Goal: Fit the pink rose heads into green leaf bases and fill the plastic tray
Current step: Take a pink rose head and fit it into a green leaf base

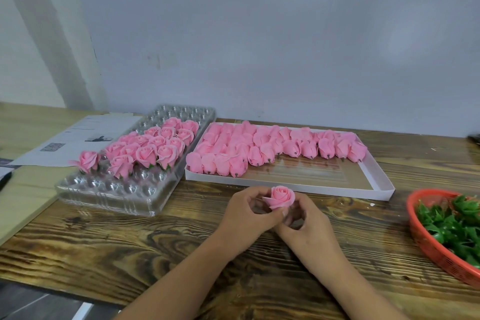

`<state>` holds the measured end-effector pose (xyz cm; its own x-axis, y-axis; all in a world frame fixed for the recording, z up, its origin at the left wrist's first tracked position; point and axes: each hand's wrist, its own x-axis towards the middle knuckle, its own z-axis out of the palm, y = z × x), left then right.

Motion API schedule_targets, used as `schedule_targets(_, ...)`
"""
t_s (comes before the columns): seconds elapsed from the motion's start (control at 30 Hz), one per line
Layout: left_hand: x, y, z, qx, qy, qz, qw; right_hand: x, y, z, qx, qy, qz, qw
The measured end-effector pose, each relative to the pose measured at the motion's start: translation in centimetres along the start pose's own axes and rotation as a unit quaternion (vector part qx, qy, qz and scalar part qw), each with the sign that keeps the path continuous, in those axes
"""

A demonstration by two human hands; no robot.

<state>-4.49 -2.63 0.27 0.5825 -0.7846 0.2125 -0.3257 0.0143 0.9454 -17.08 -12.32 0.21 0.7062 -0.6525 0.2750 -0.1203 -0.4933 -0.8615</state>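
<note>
A pink rose head is held upright over the wooden table between both hands. My left hand curls its fingers and thumb round the rose's left side. My right hand grips its base from the right; any leaf base under it is hidden. The clear plastic tray at the left holds several finished roses in its middle rows. A white box behind the hands holds several bare rose heads. A red basket at the right holds green leaf bases.
Printed paper sheets lie behind the plastic tray at the left. A grey wall stands close behind the table. One finished rose leans at the tray's left edge. A dark object shows at the far right edge.
</note>
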Motion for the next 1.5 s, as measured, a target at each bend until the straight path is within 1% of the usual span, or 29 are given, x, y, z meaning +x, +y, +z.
schedule_targets(0.1,0.0,0.2,-0.3,-0.016,0.018,0.0,1.0,0.1,0.2,0.2,0.006,0.007,0.005,1.0)
schedule_targets(0.17,0.1,0.6,-1.0,-0.033,0.047,0.003,0.998,0.2,0.3,0.3,0.01,0.011,0.011,1.0)
schedule_targets(0.3,0.6,2.0,-4.4,-0.067,0.152,-0.034,0.986,0.2,0.4,0.3,0.016,0.002,0.024,1.0)
schedule_targets(0.37,0.7,2.6,-6.9,-0.053,0.185,-0.029,0.981,0.2,0.4,0.2,0.011,-0.004,0.028,1.0)
schedule_targets(0.47,0.7,2.8,-11.7,-0.004,0.251,-0.01,0.968,0.1,0.2,0.1,0.001,-0.014,0.04,0.999)
schedule_targets(0.53,0.5,2.1,-15.3,0.019,0.285,-0.023,0.958,0.1,0.1,0.0,0.001,-0.017,0.045,0.999)
schedule_targets(0.6,0.3,1.1,-18.5,0.036,0.298,-0.044,0.953,0.1,0.0,0.0,0.0,-0.017,0.048,0.999)
schedule_targets(0.77,-0.2,-1.0,-22.7,0.134,0.315,-0.065,0.937,0.2,0.0,-0.1,-0.002,-0.016,0.05,0.999)
schedule_targets(0.83,0.0,-1.6,-23.6,0.158,0.299,-0.08,0.938,0.2,0.1,-0.1,0.001,-0.015,0.051,0.999)
schedule_targets(0.93,0.3,-2.5,-23.9,0.224,0.272,-0.106,0.93,0.2,0.2,-0.1,0.005,-0.008,0.048,0.999)
schedule_targets(1.1,0.8,-3.1,-23.6,0.313,0.288,-0.098,0.9,0.2,0.1,0.0,0.01,-0.009,0.05,0.999)
schedule_targets(1.2,1.4,-2.8,-23.5,0.365,0.274,-0.108,0.883,0.2,0.1,-0.1,0.011,-0.007,0.048,0.999)
schedule_targets(1.37,1.9,-2.5,-23.7,0.398,0.244,-0.138,0.874,0.2,0.1,-0.1,0.002,-0.013,0.047,0.999)
schedule_targets(1.5,2.0,-2.7,-23.9,0.412,0.238,-0.148,0.867,0.2,0.1,-0.1,0.0,-0.011,0.043,0.999)
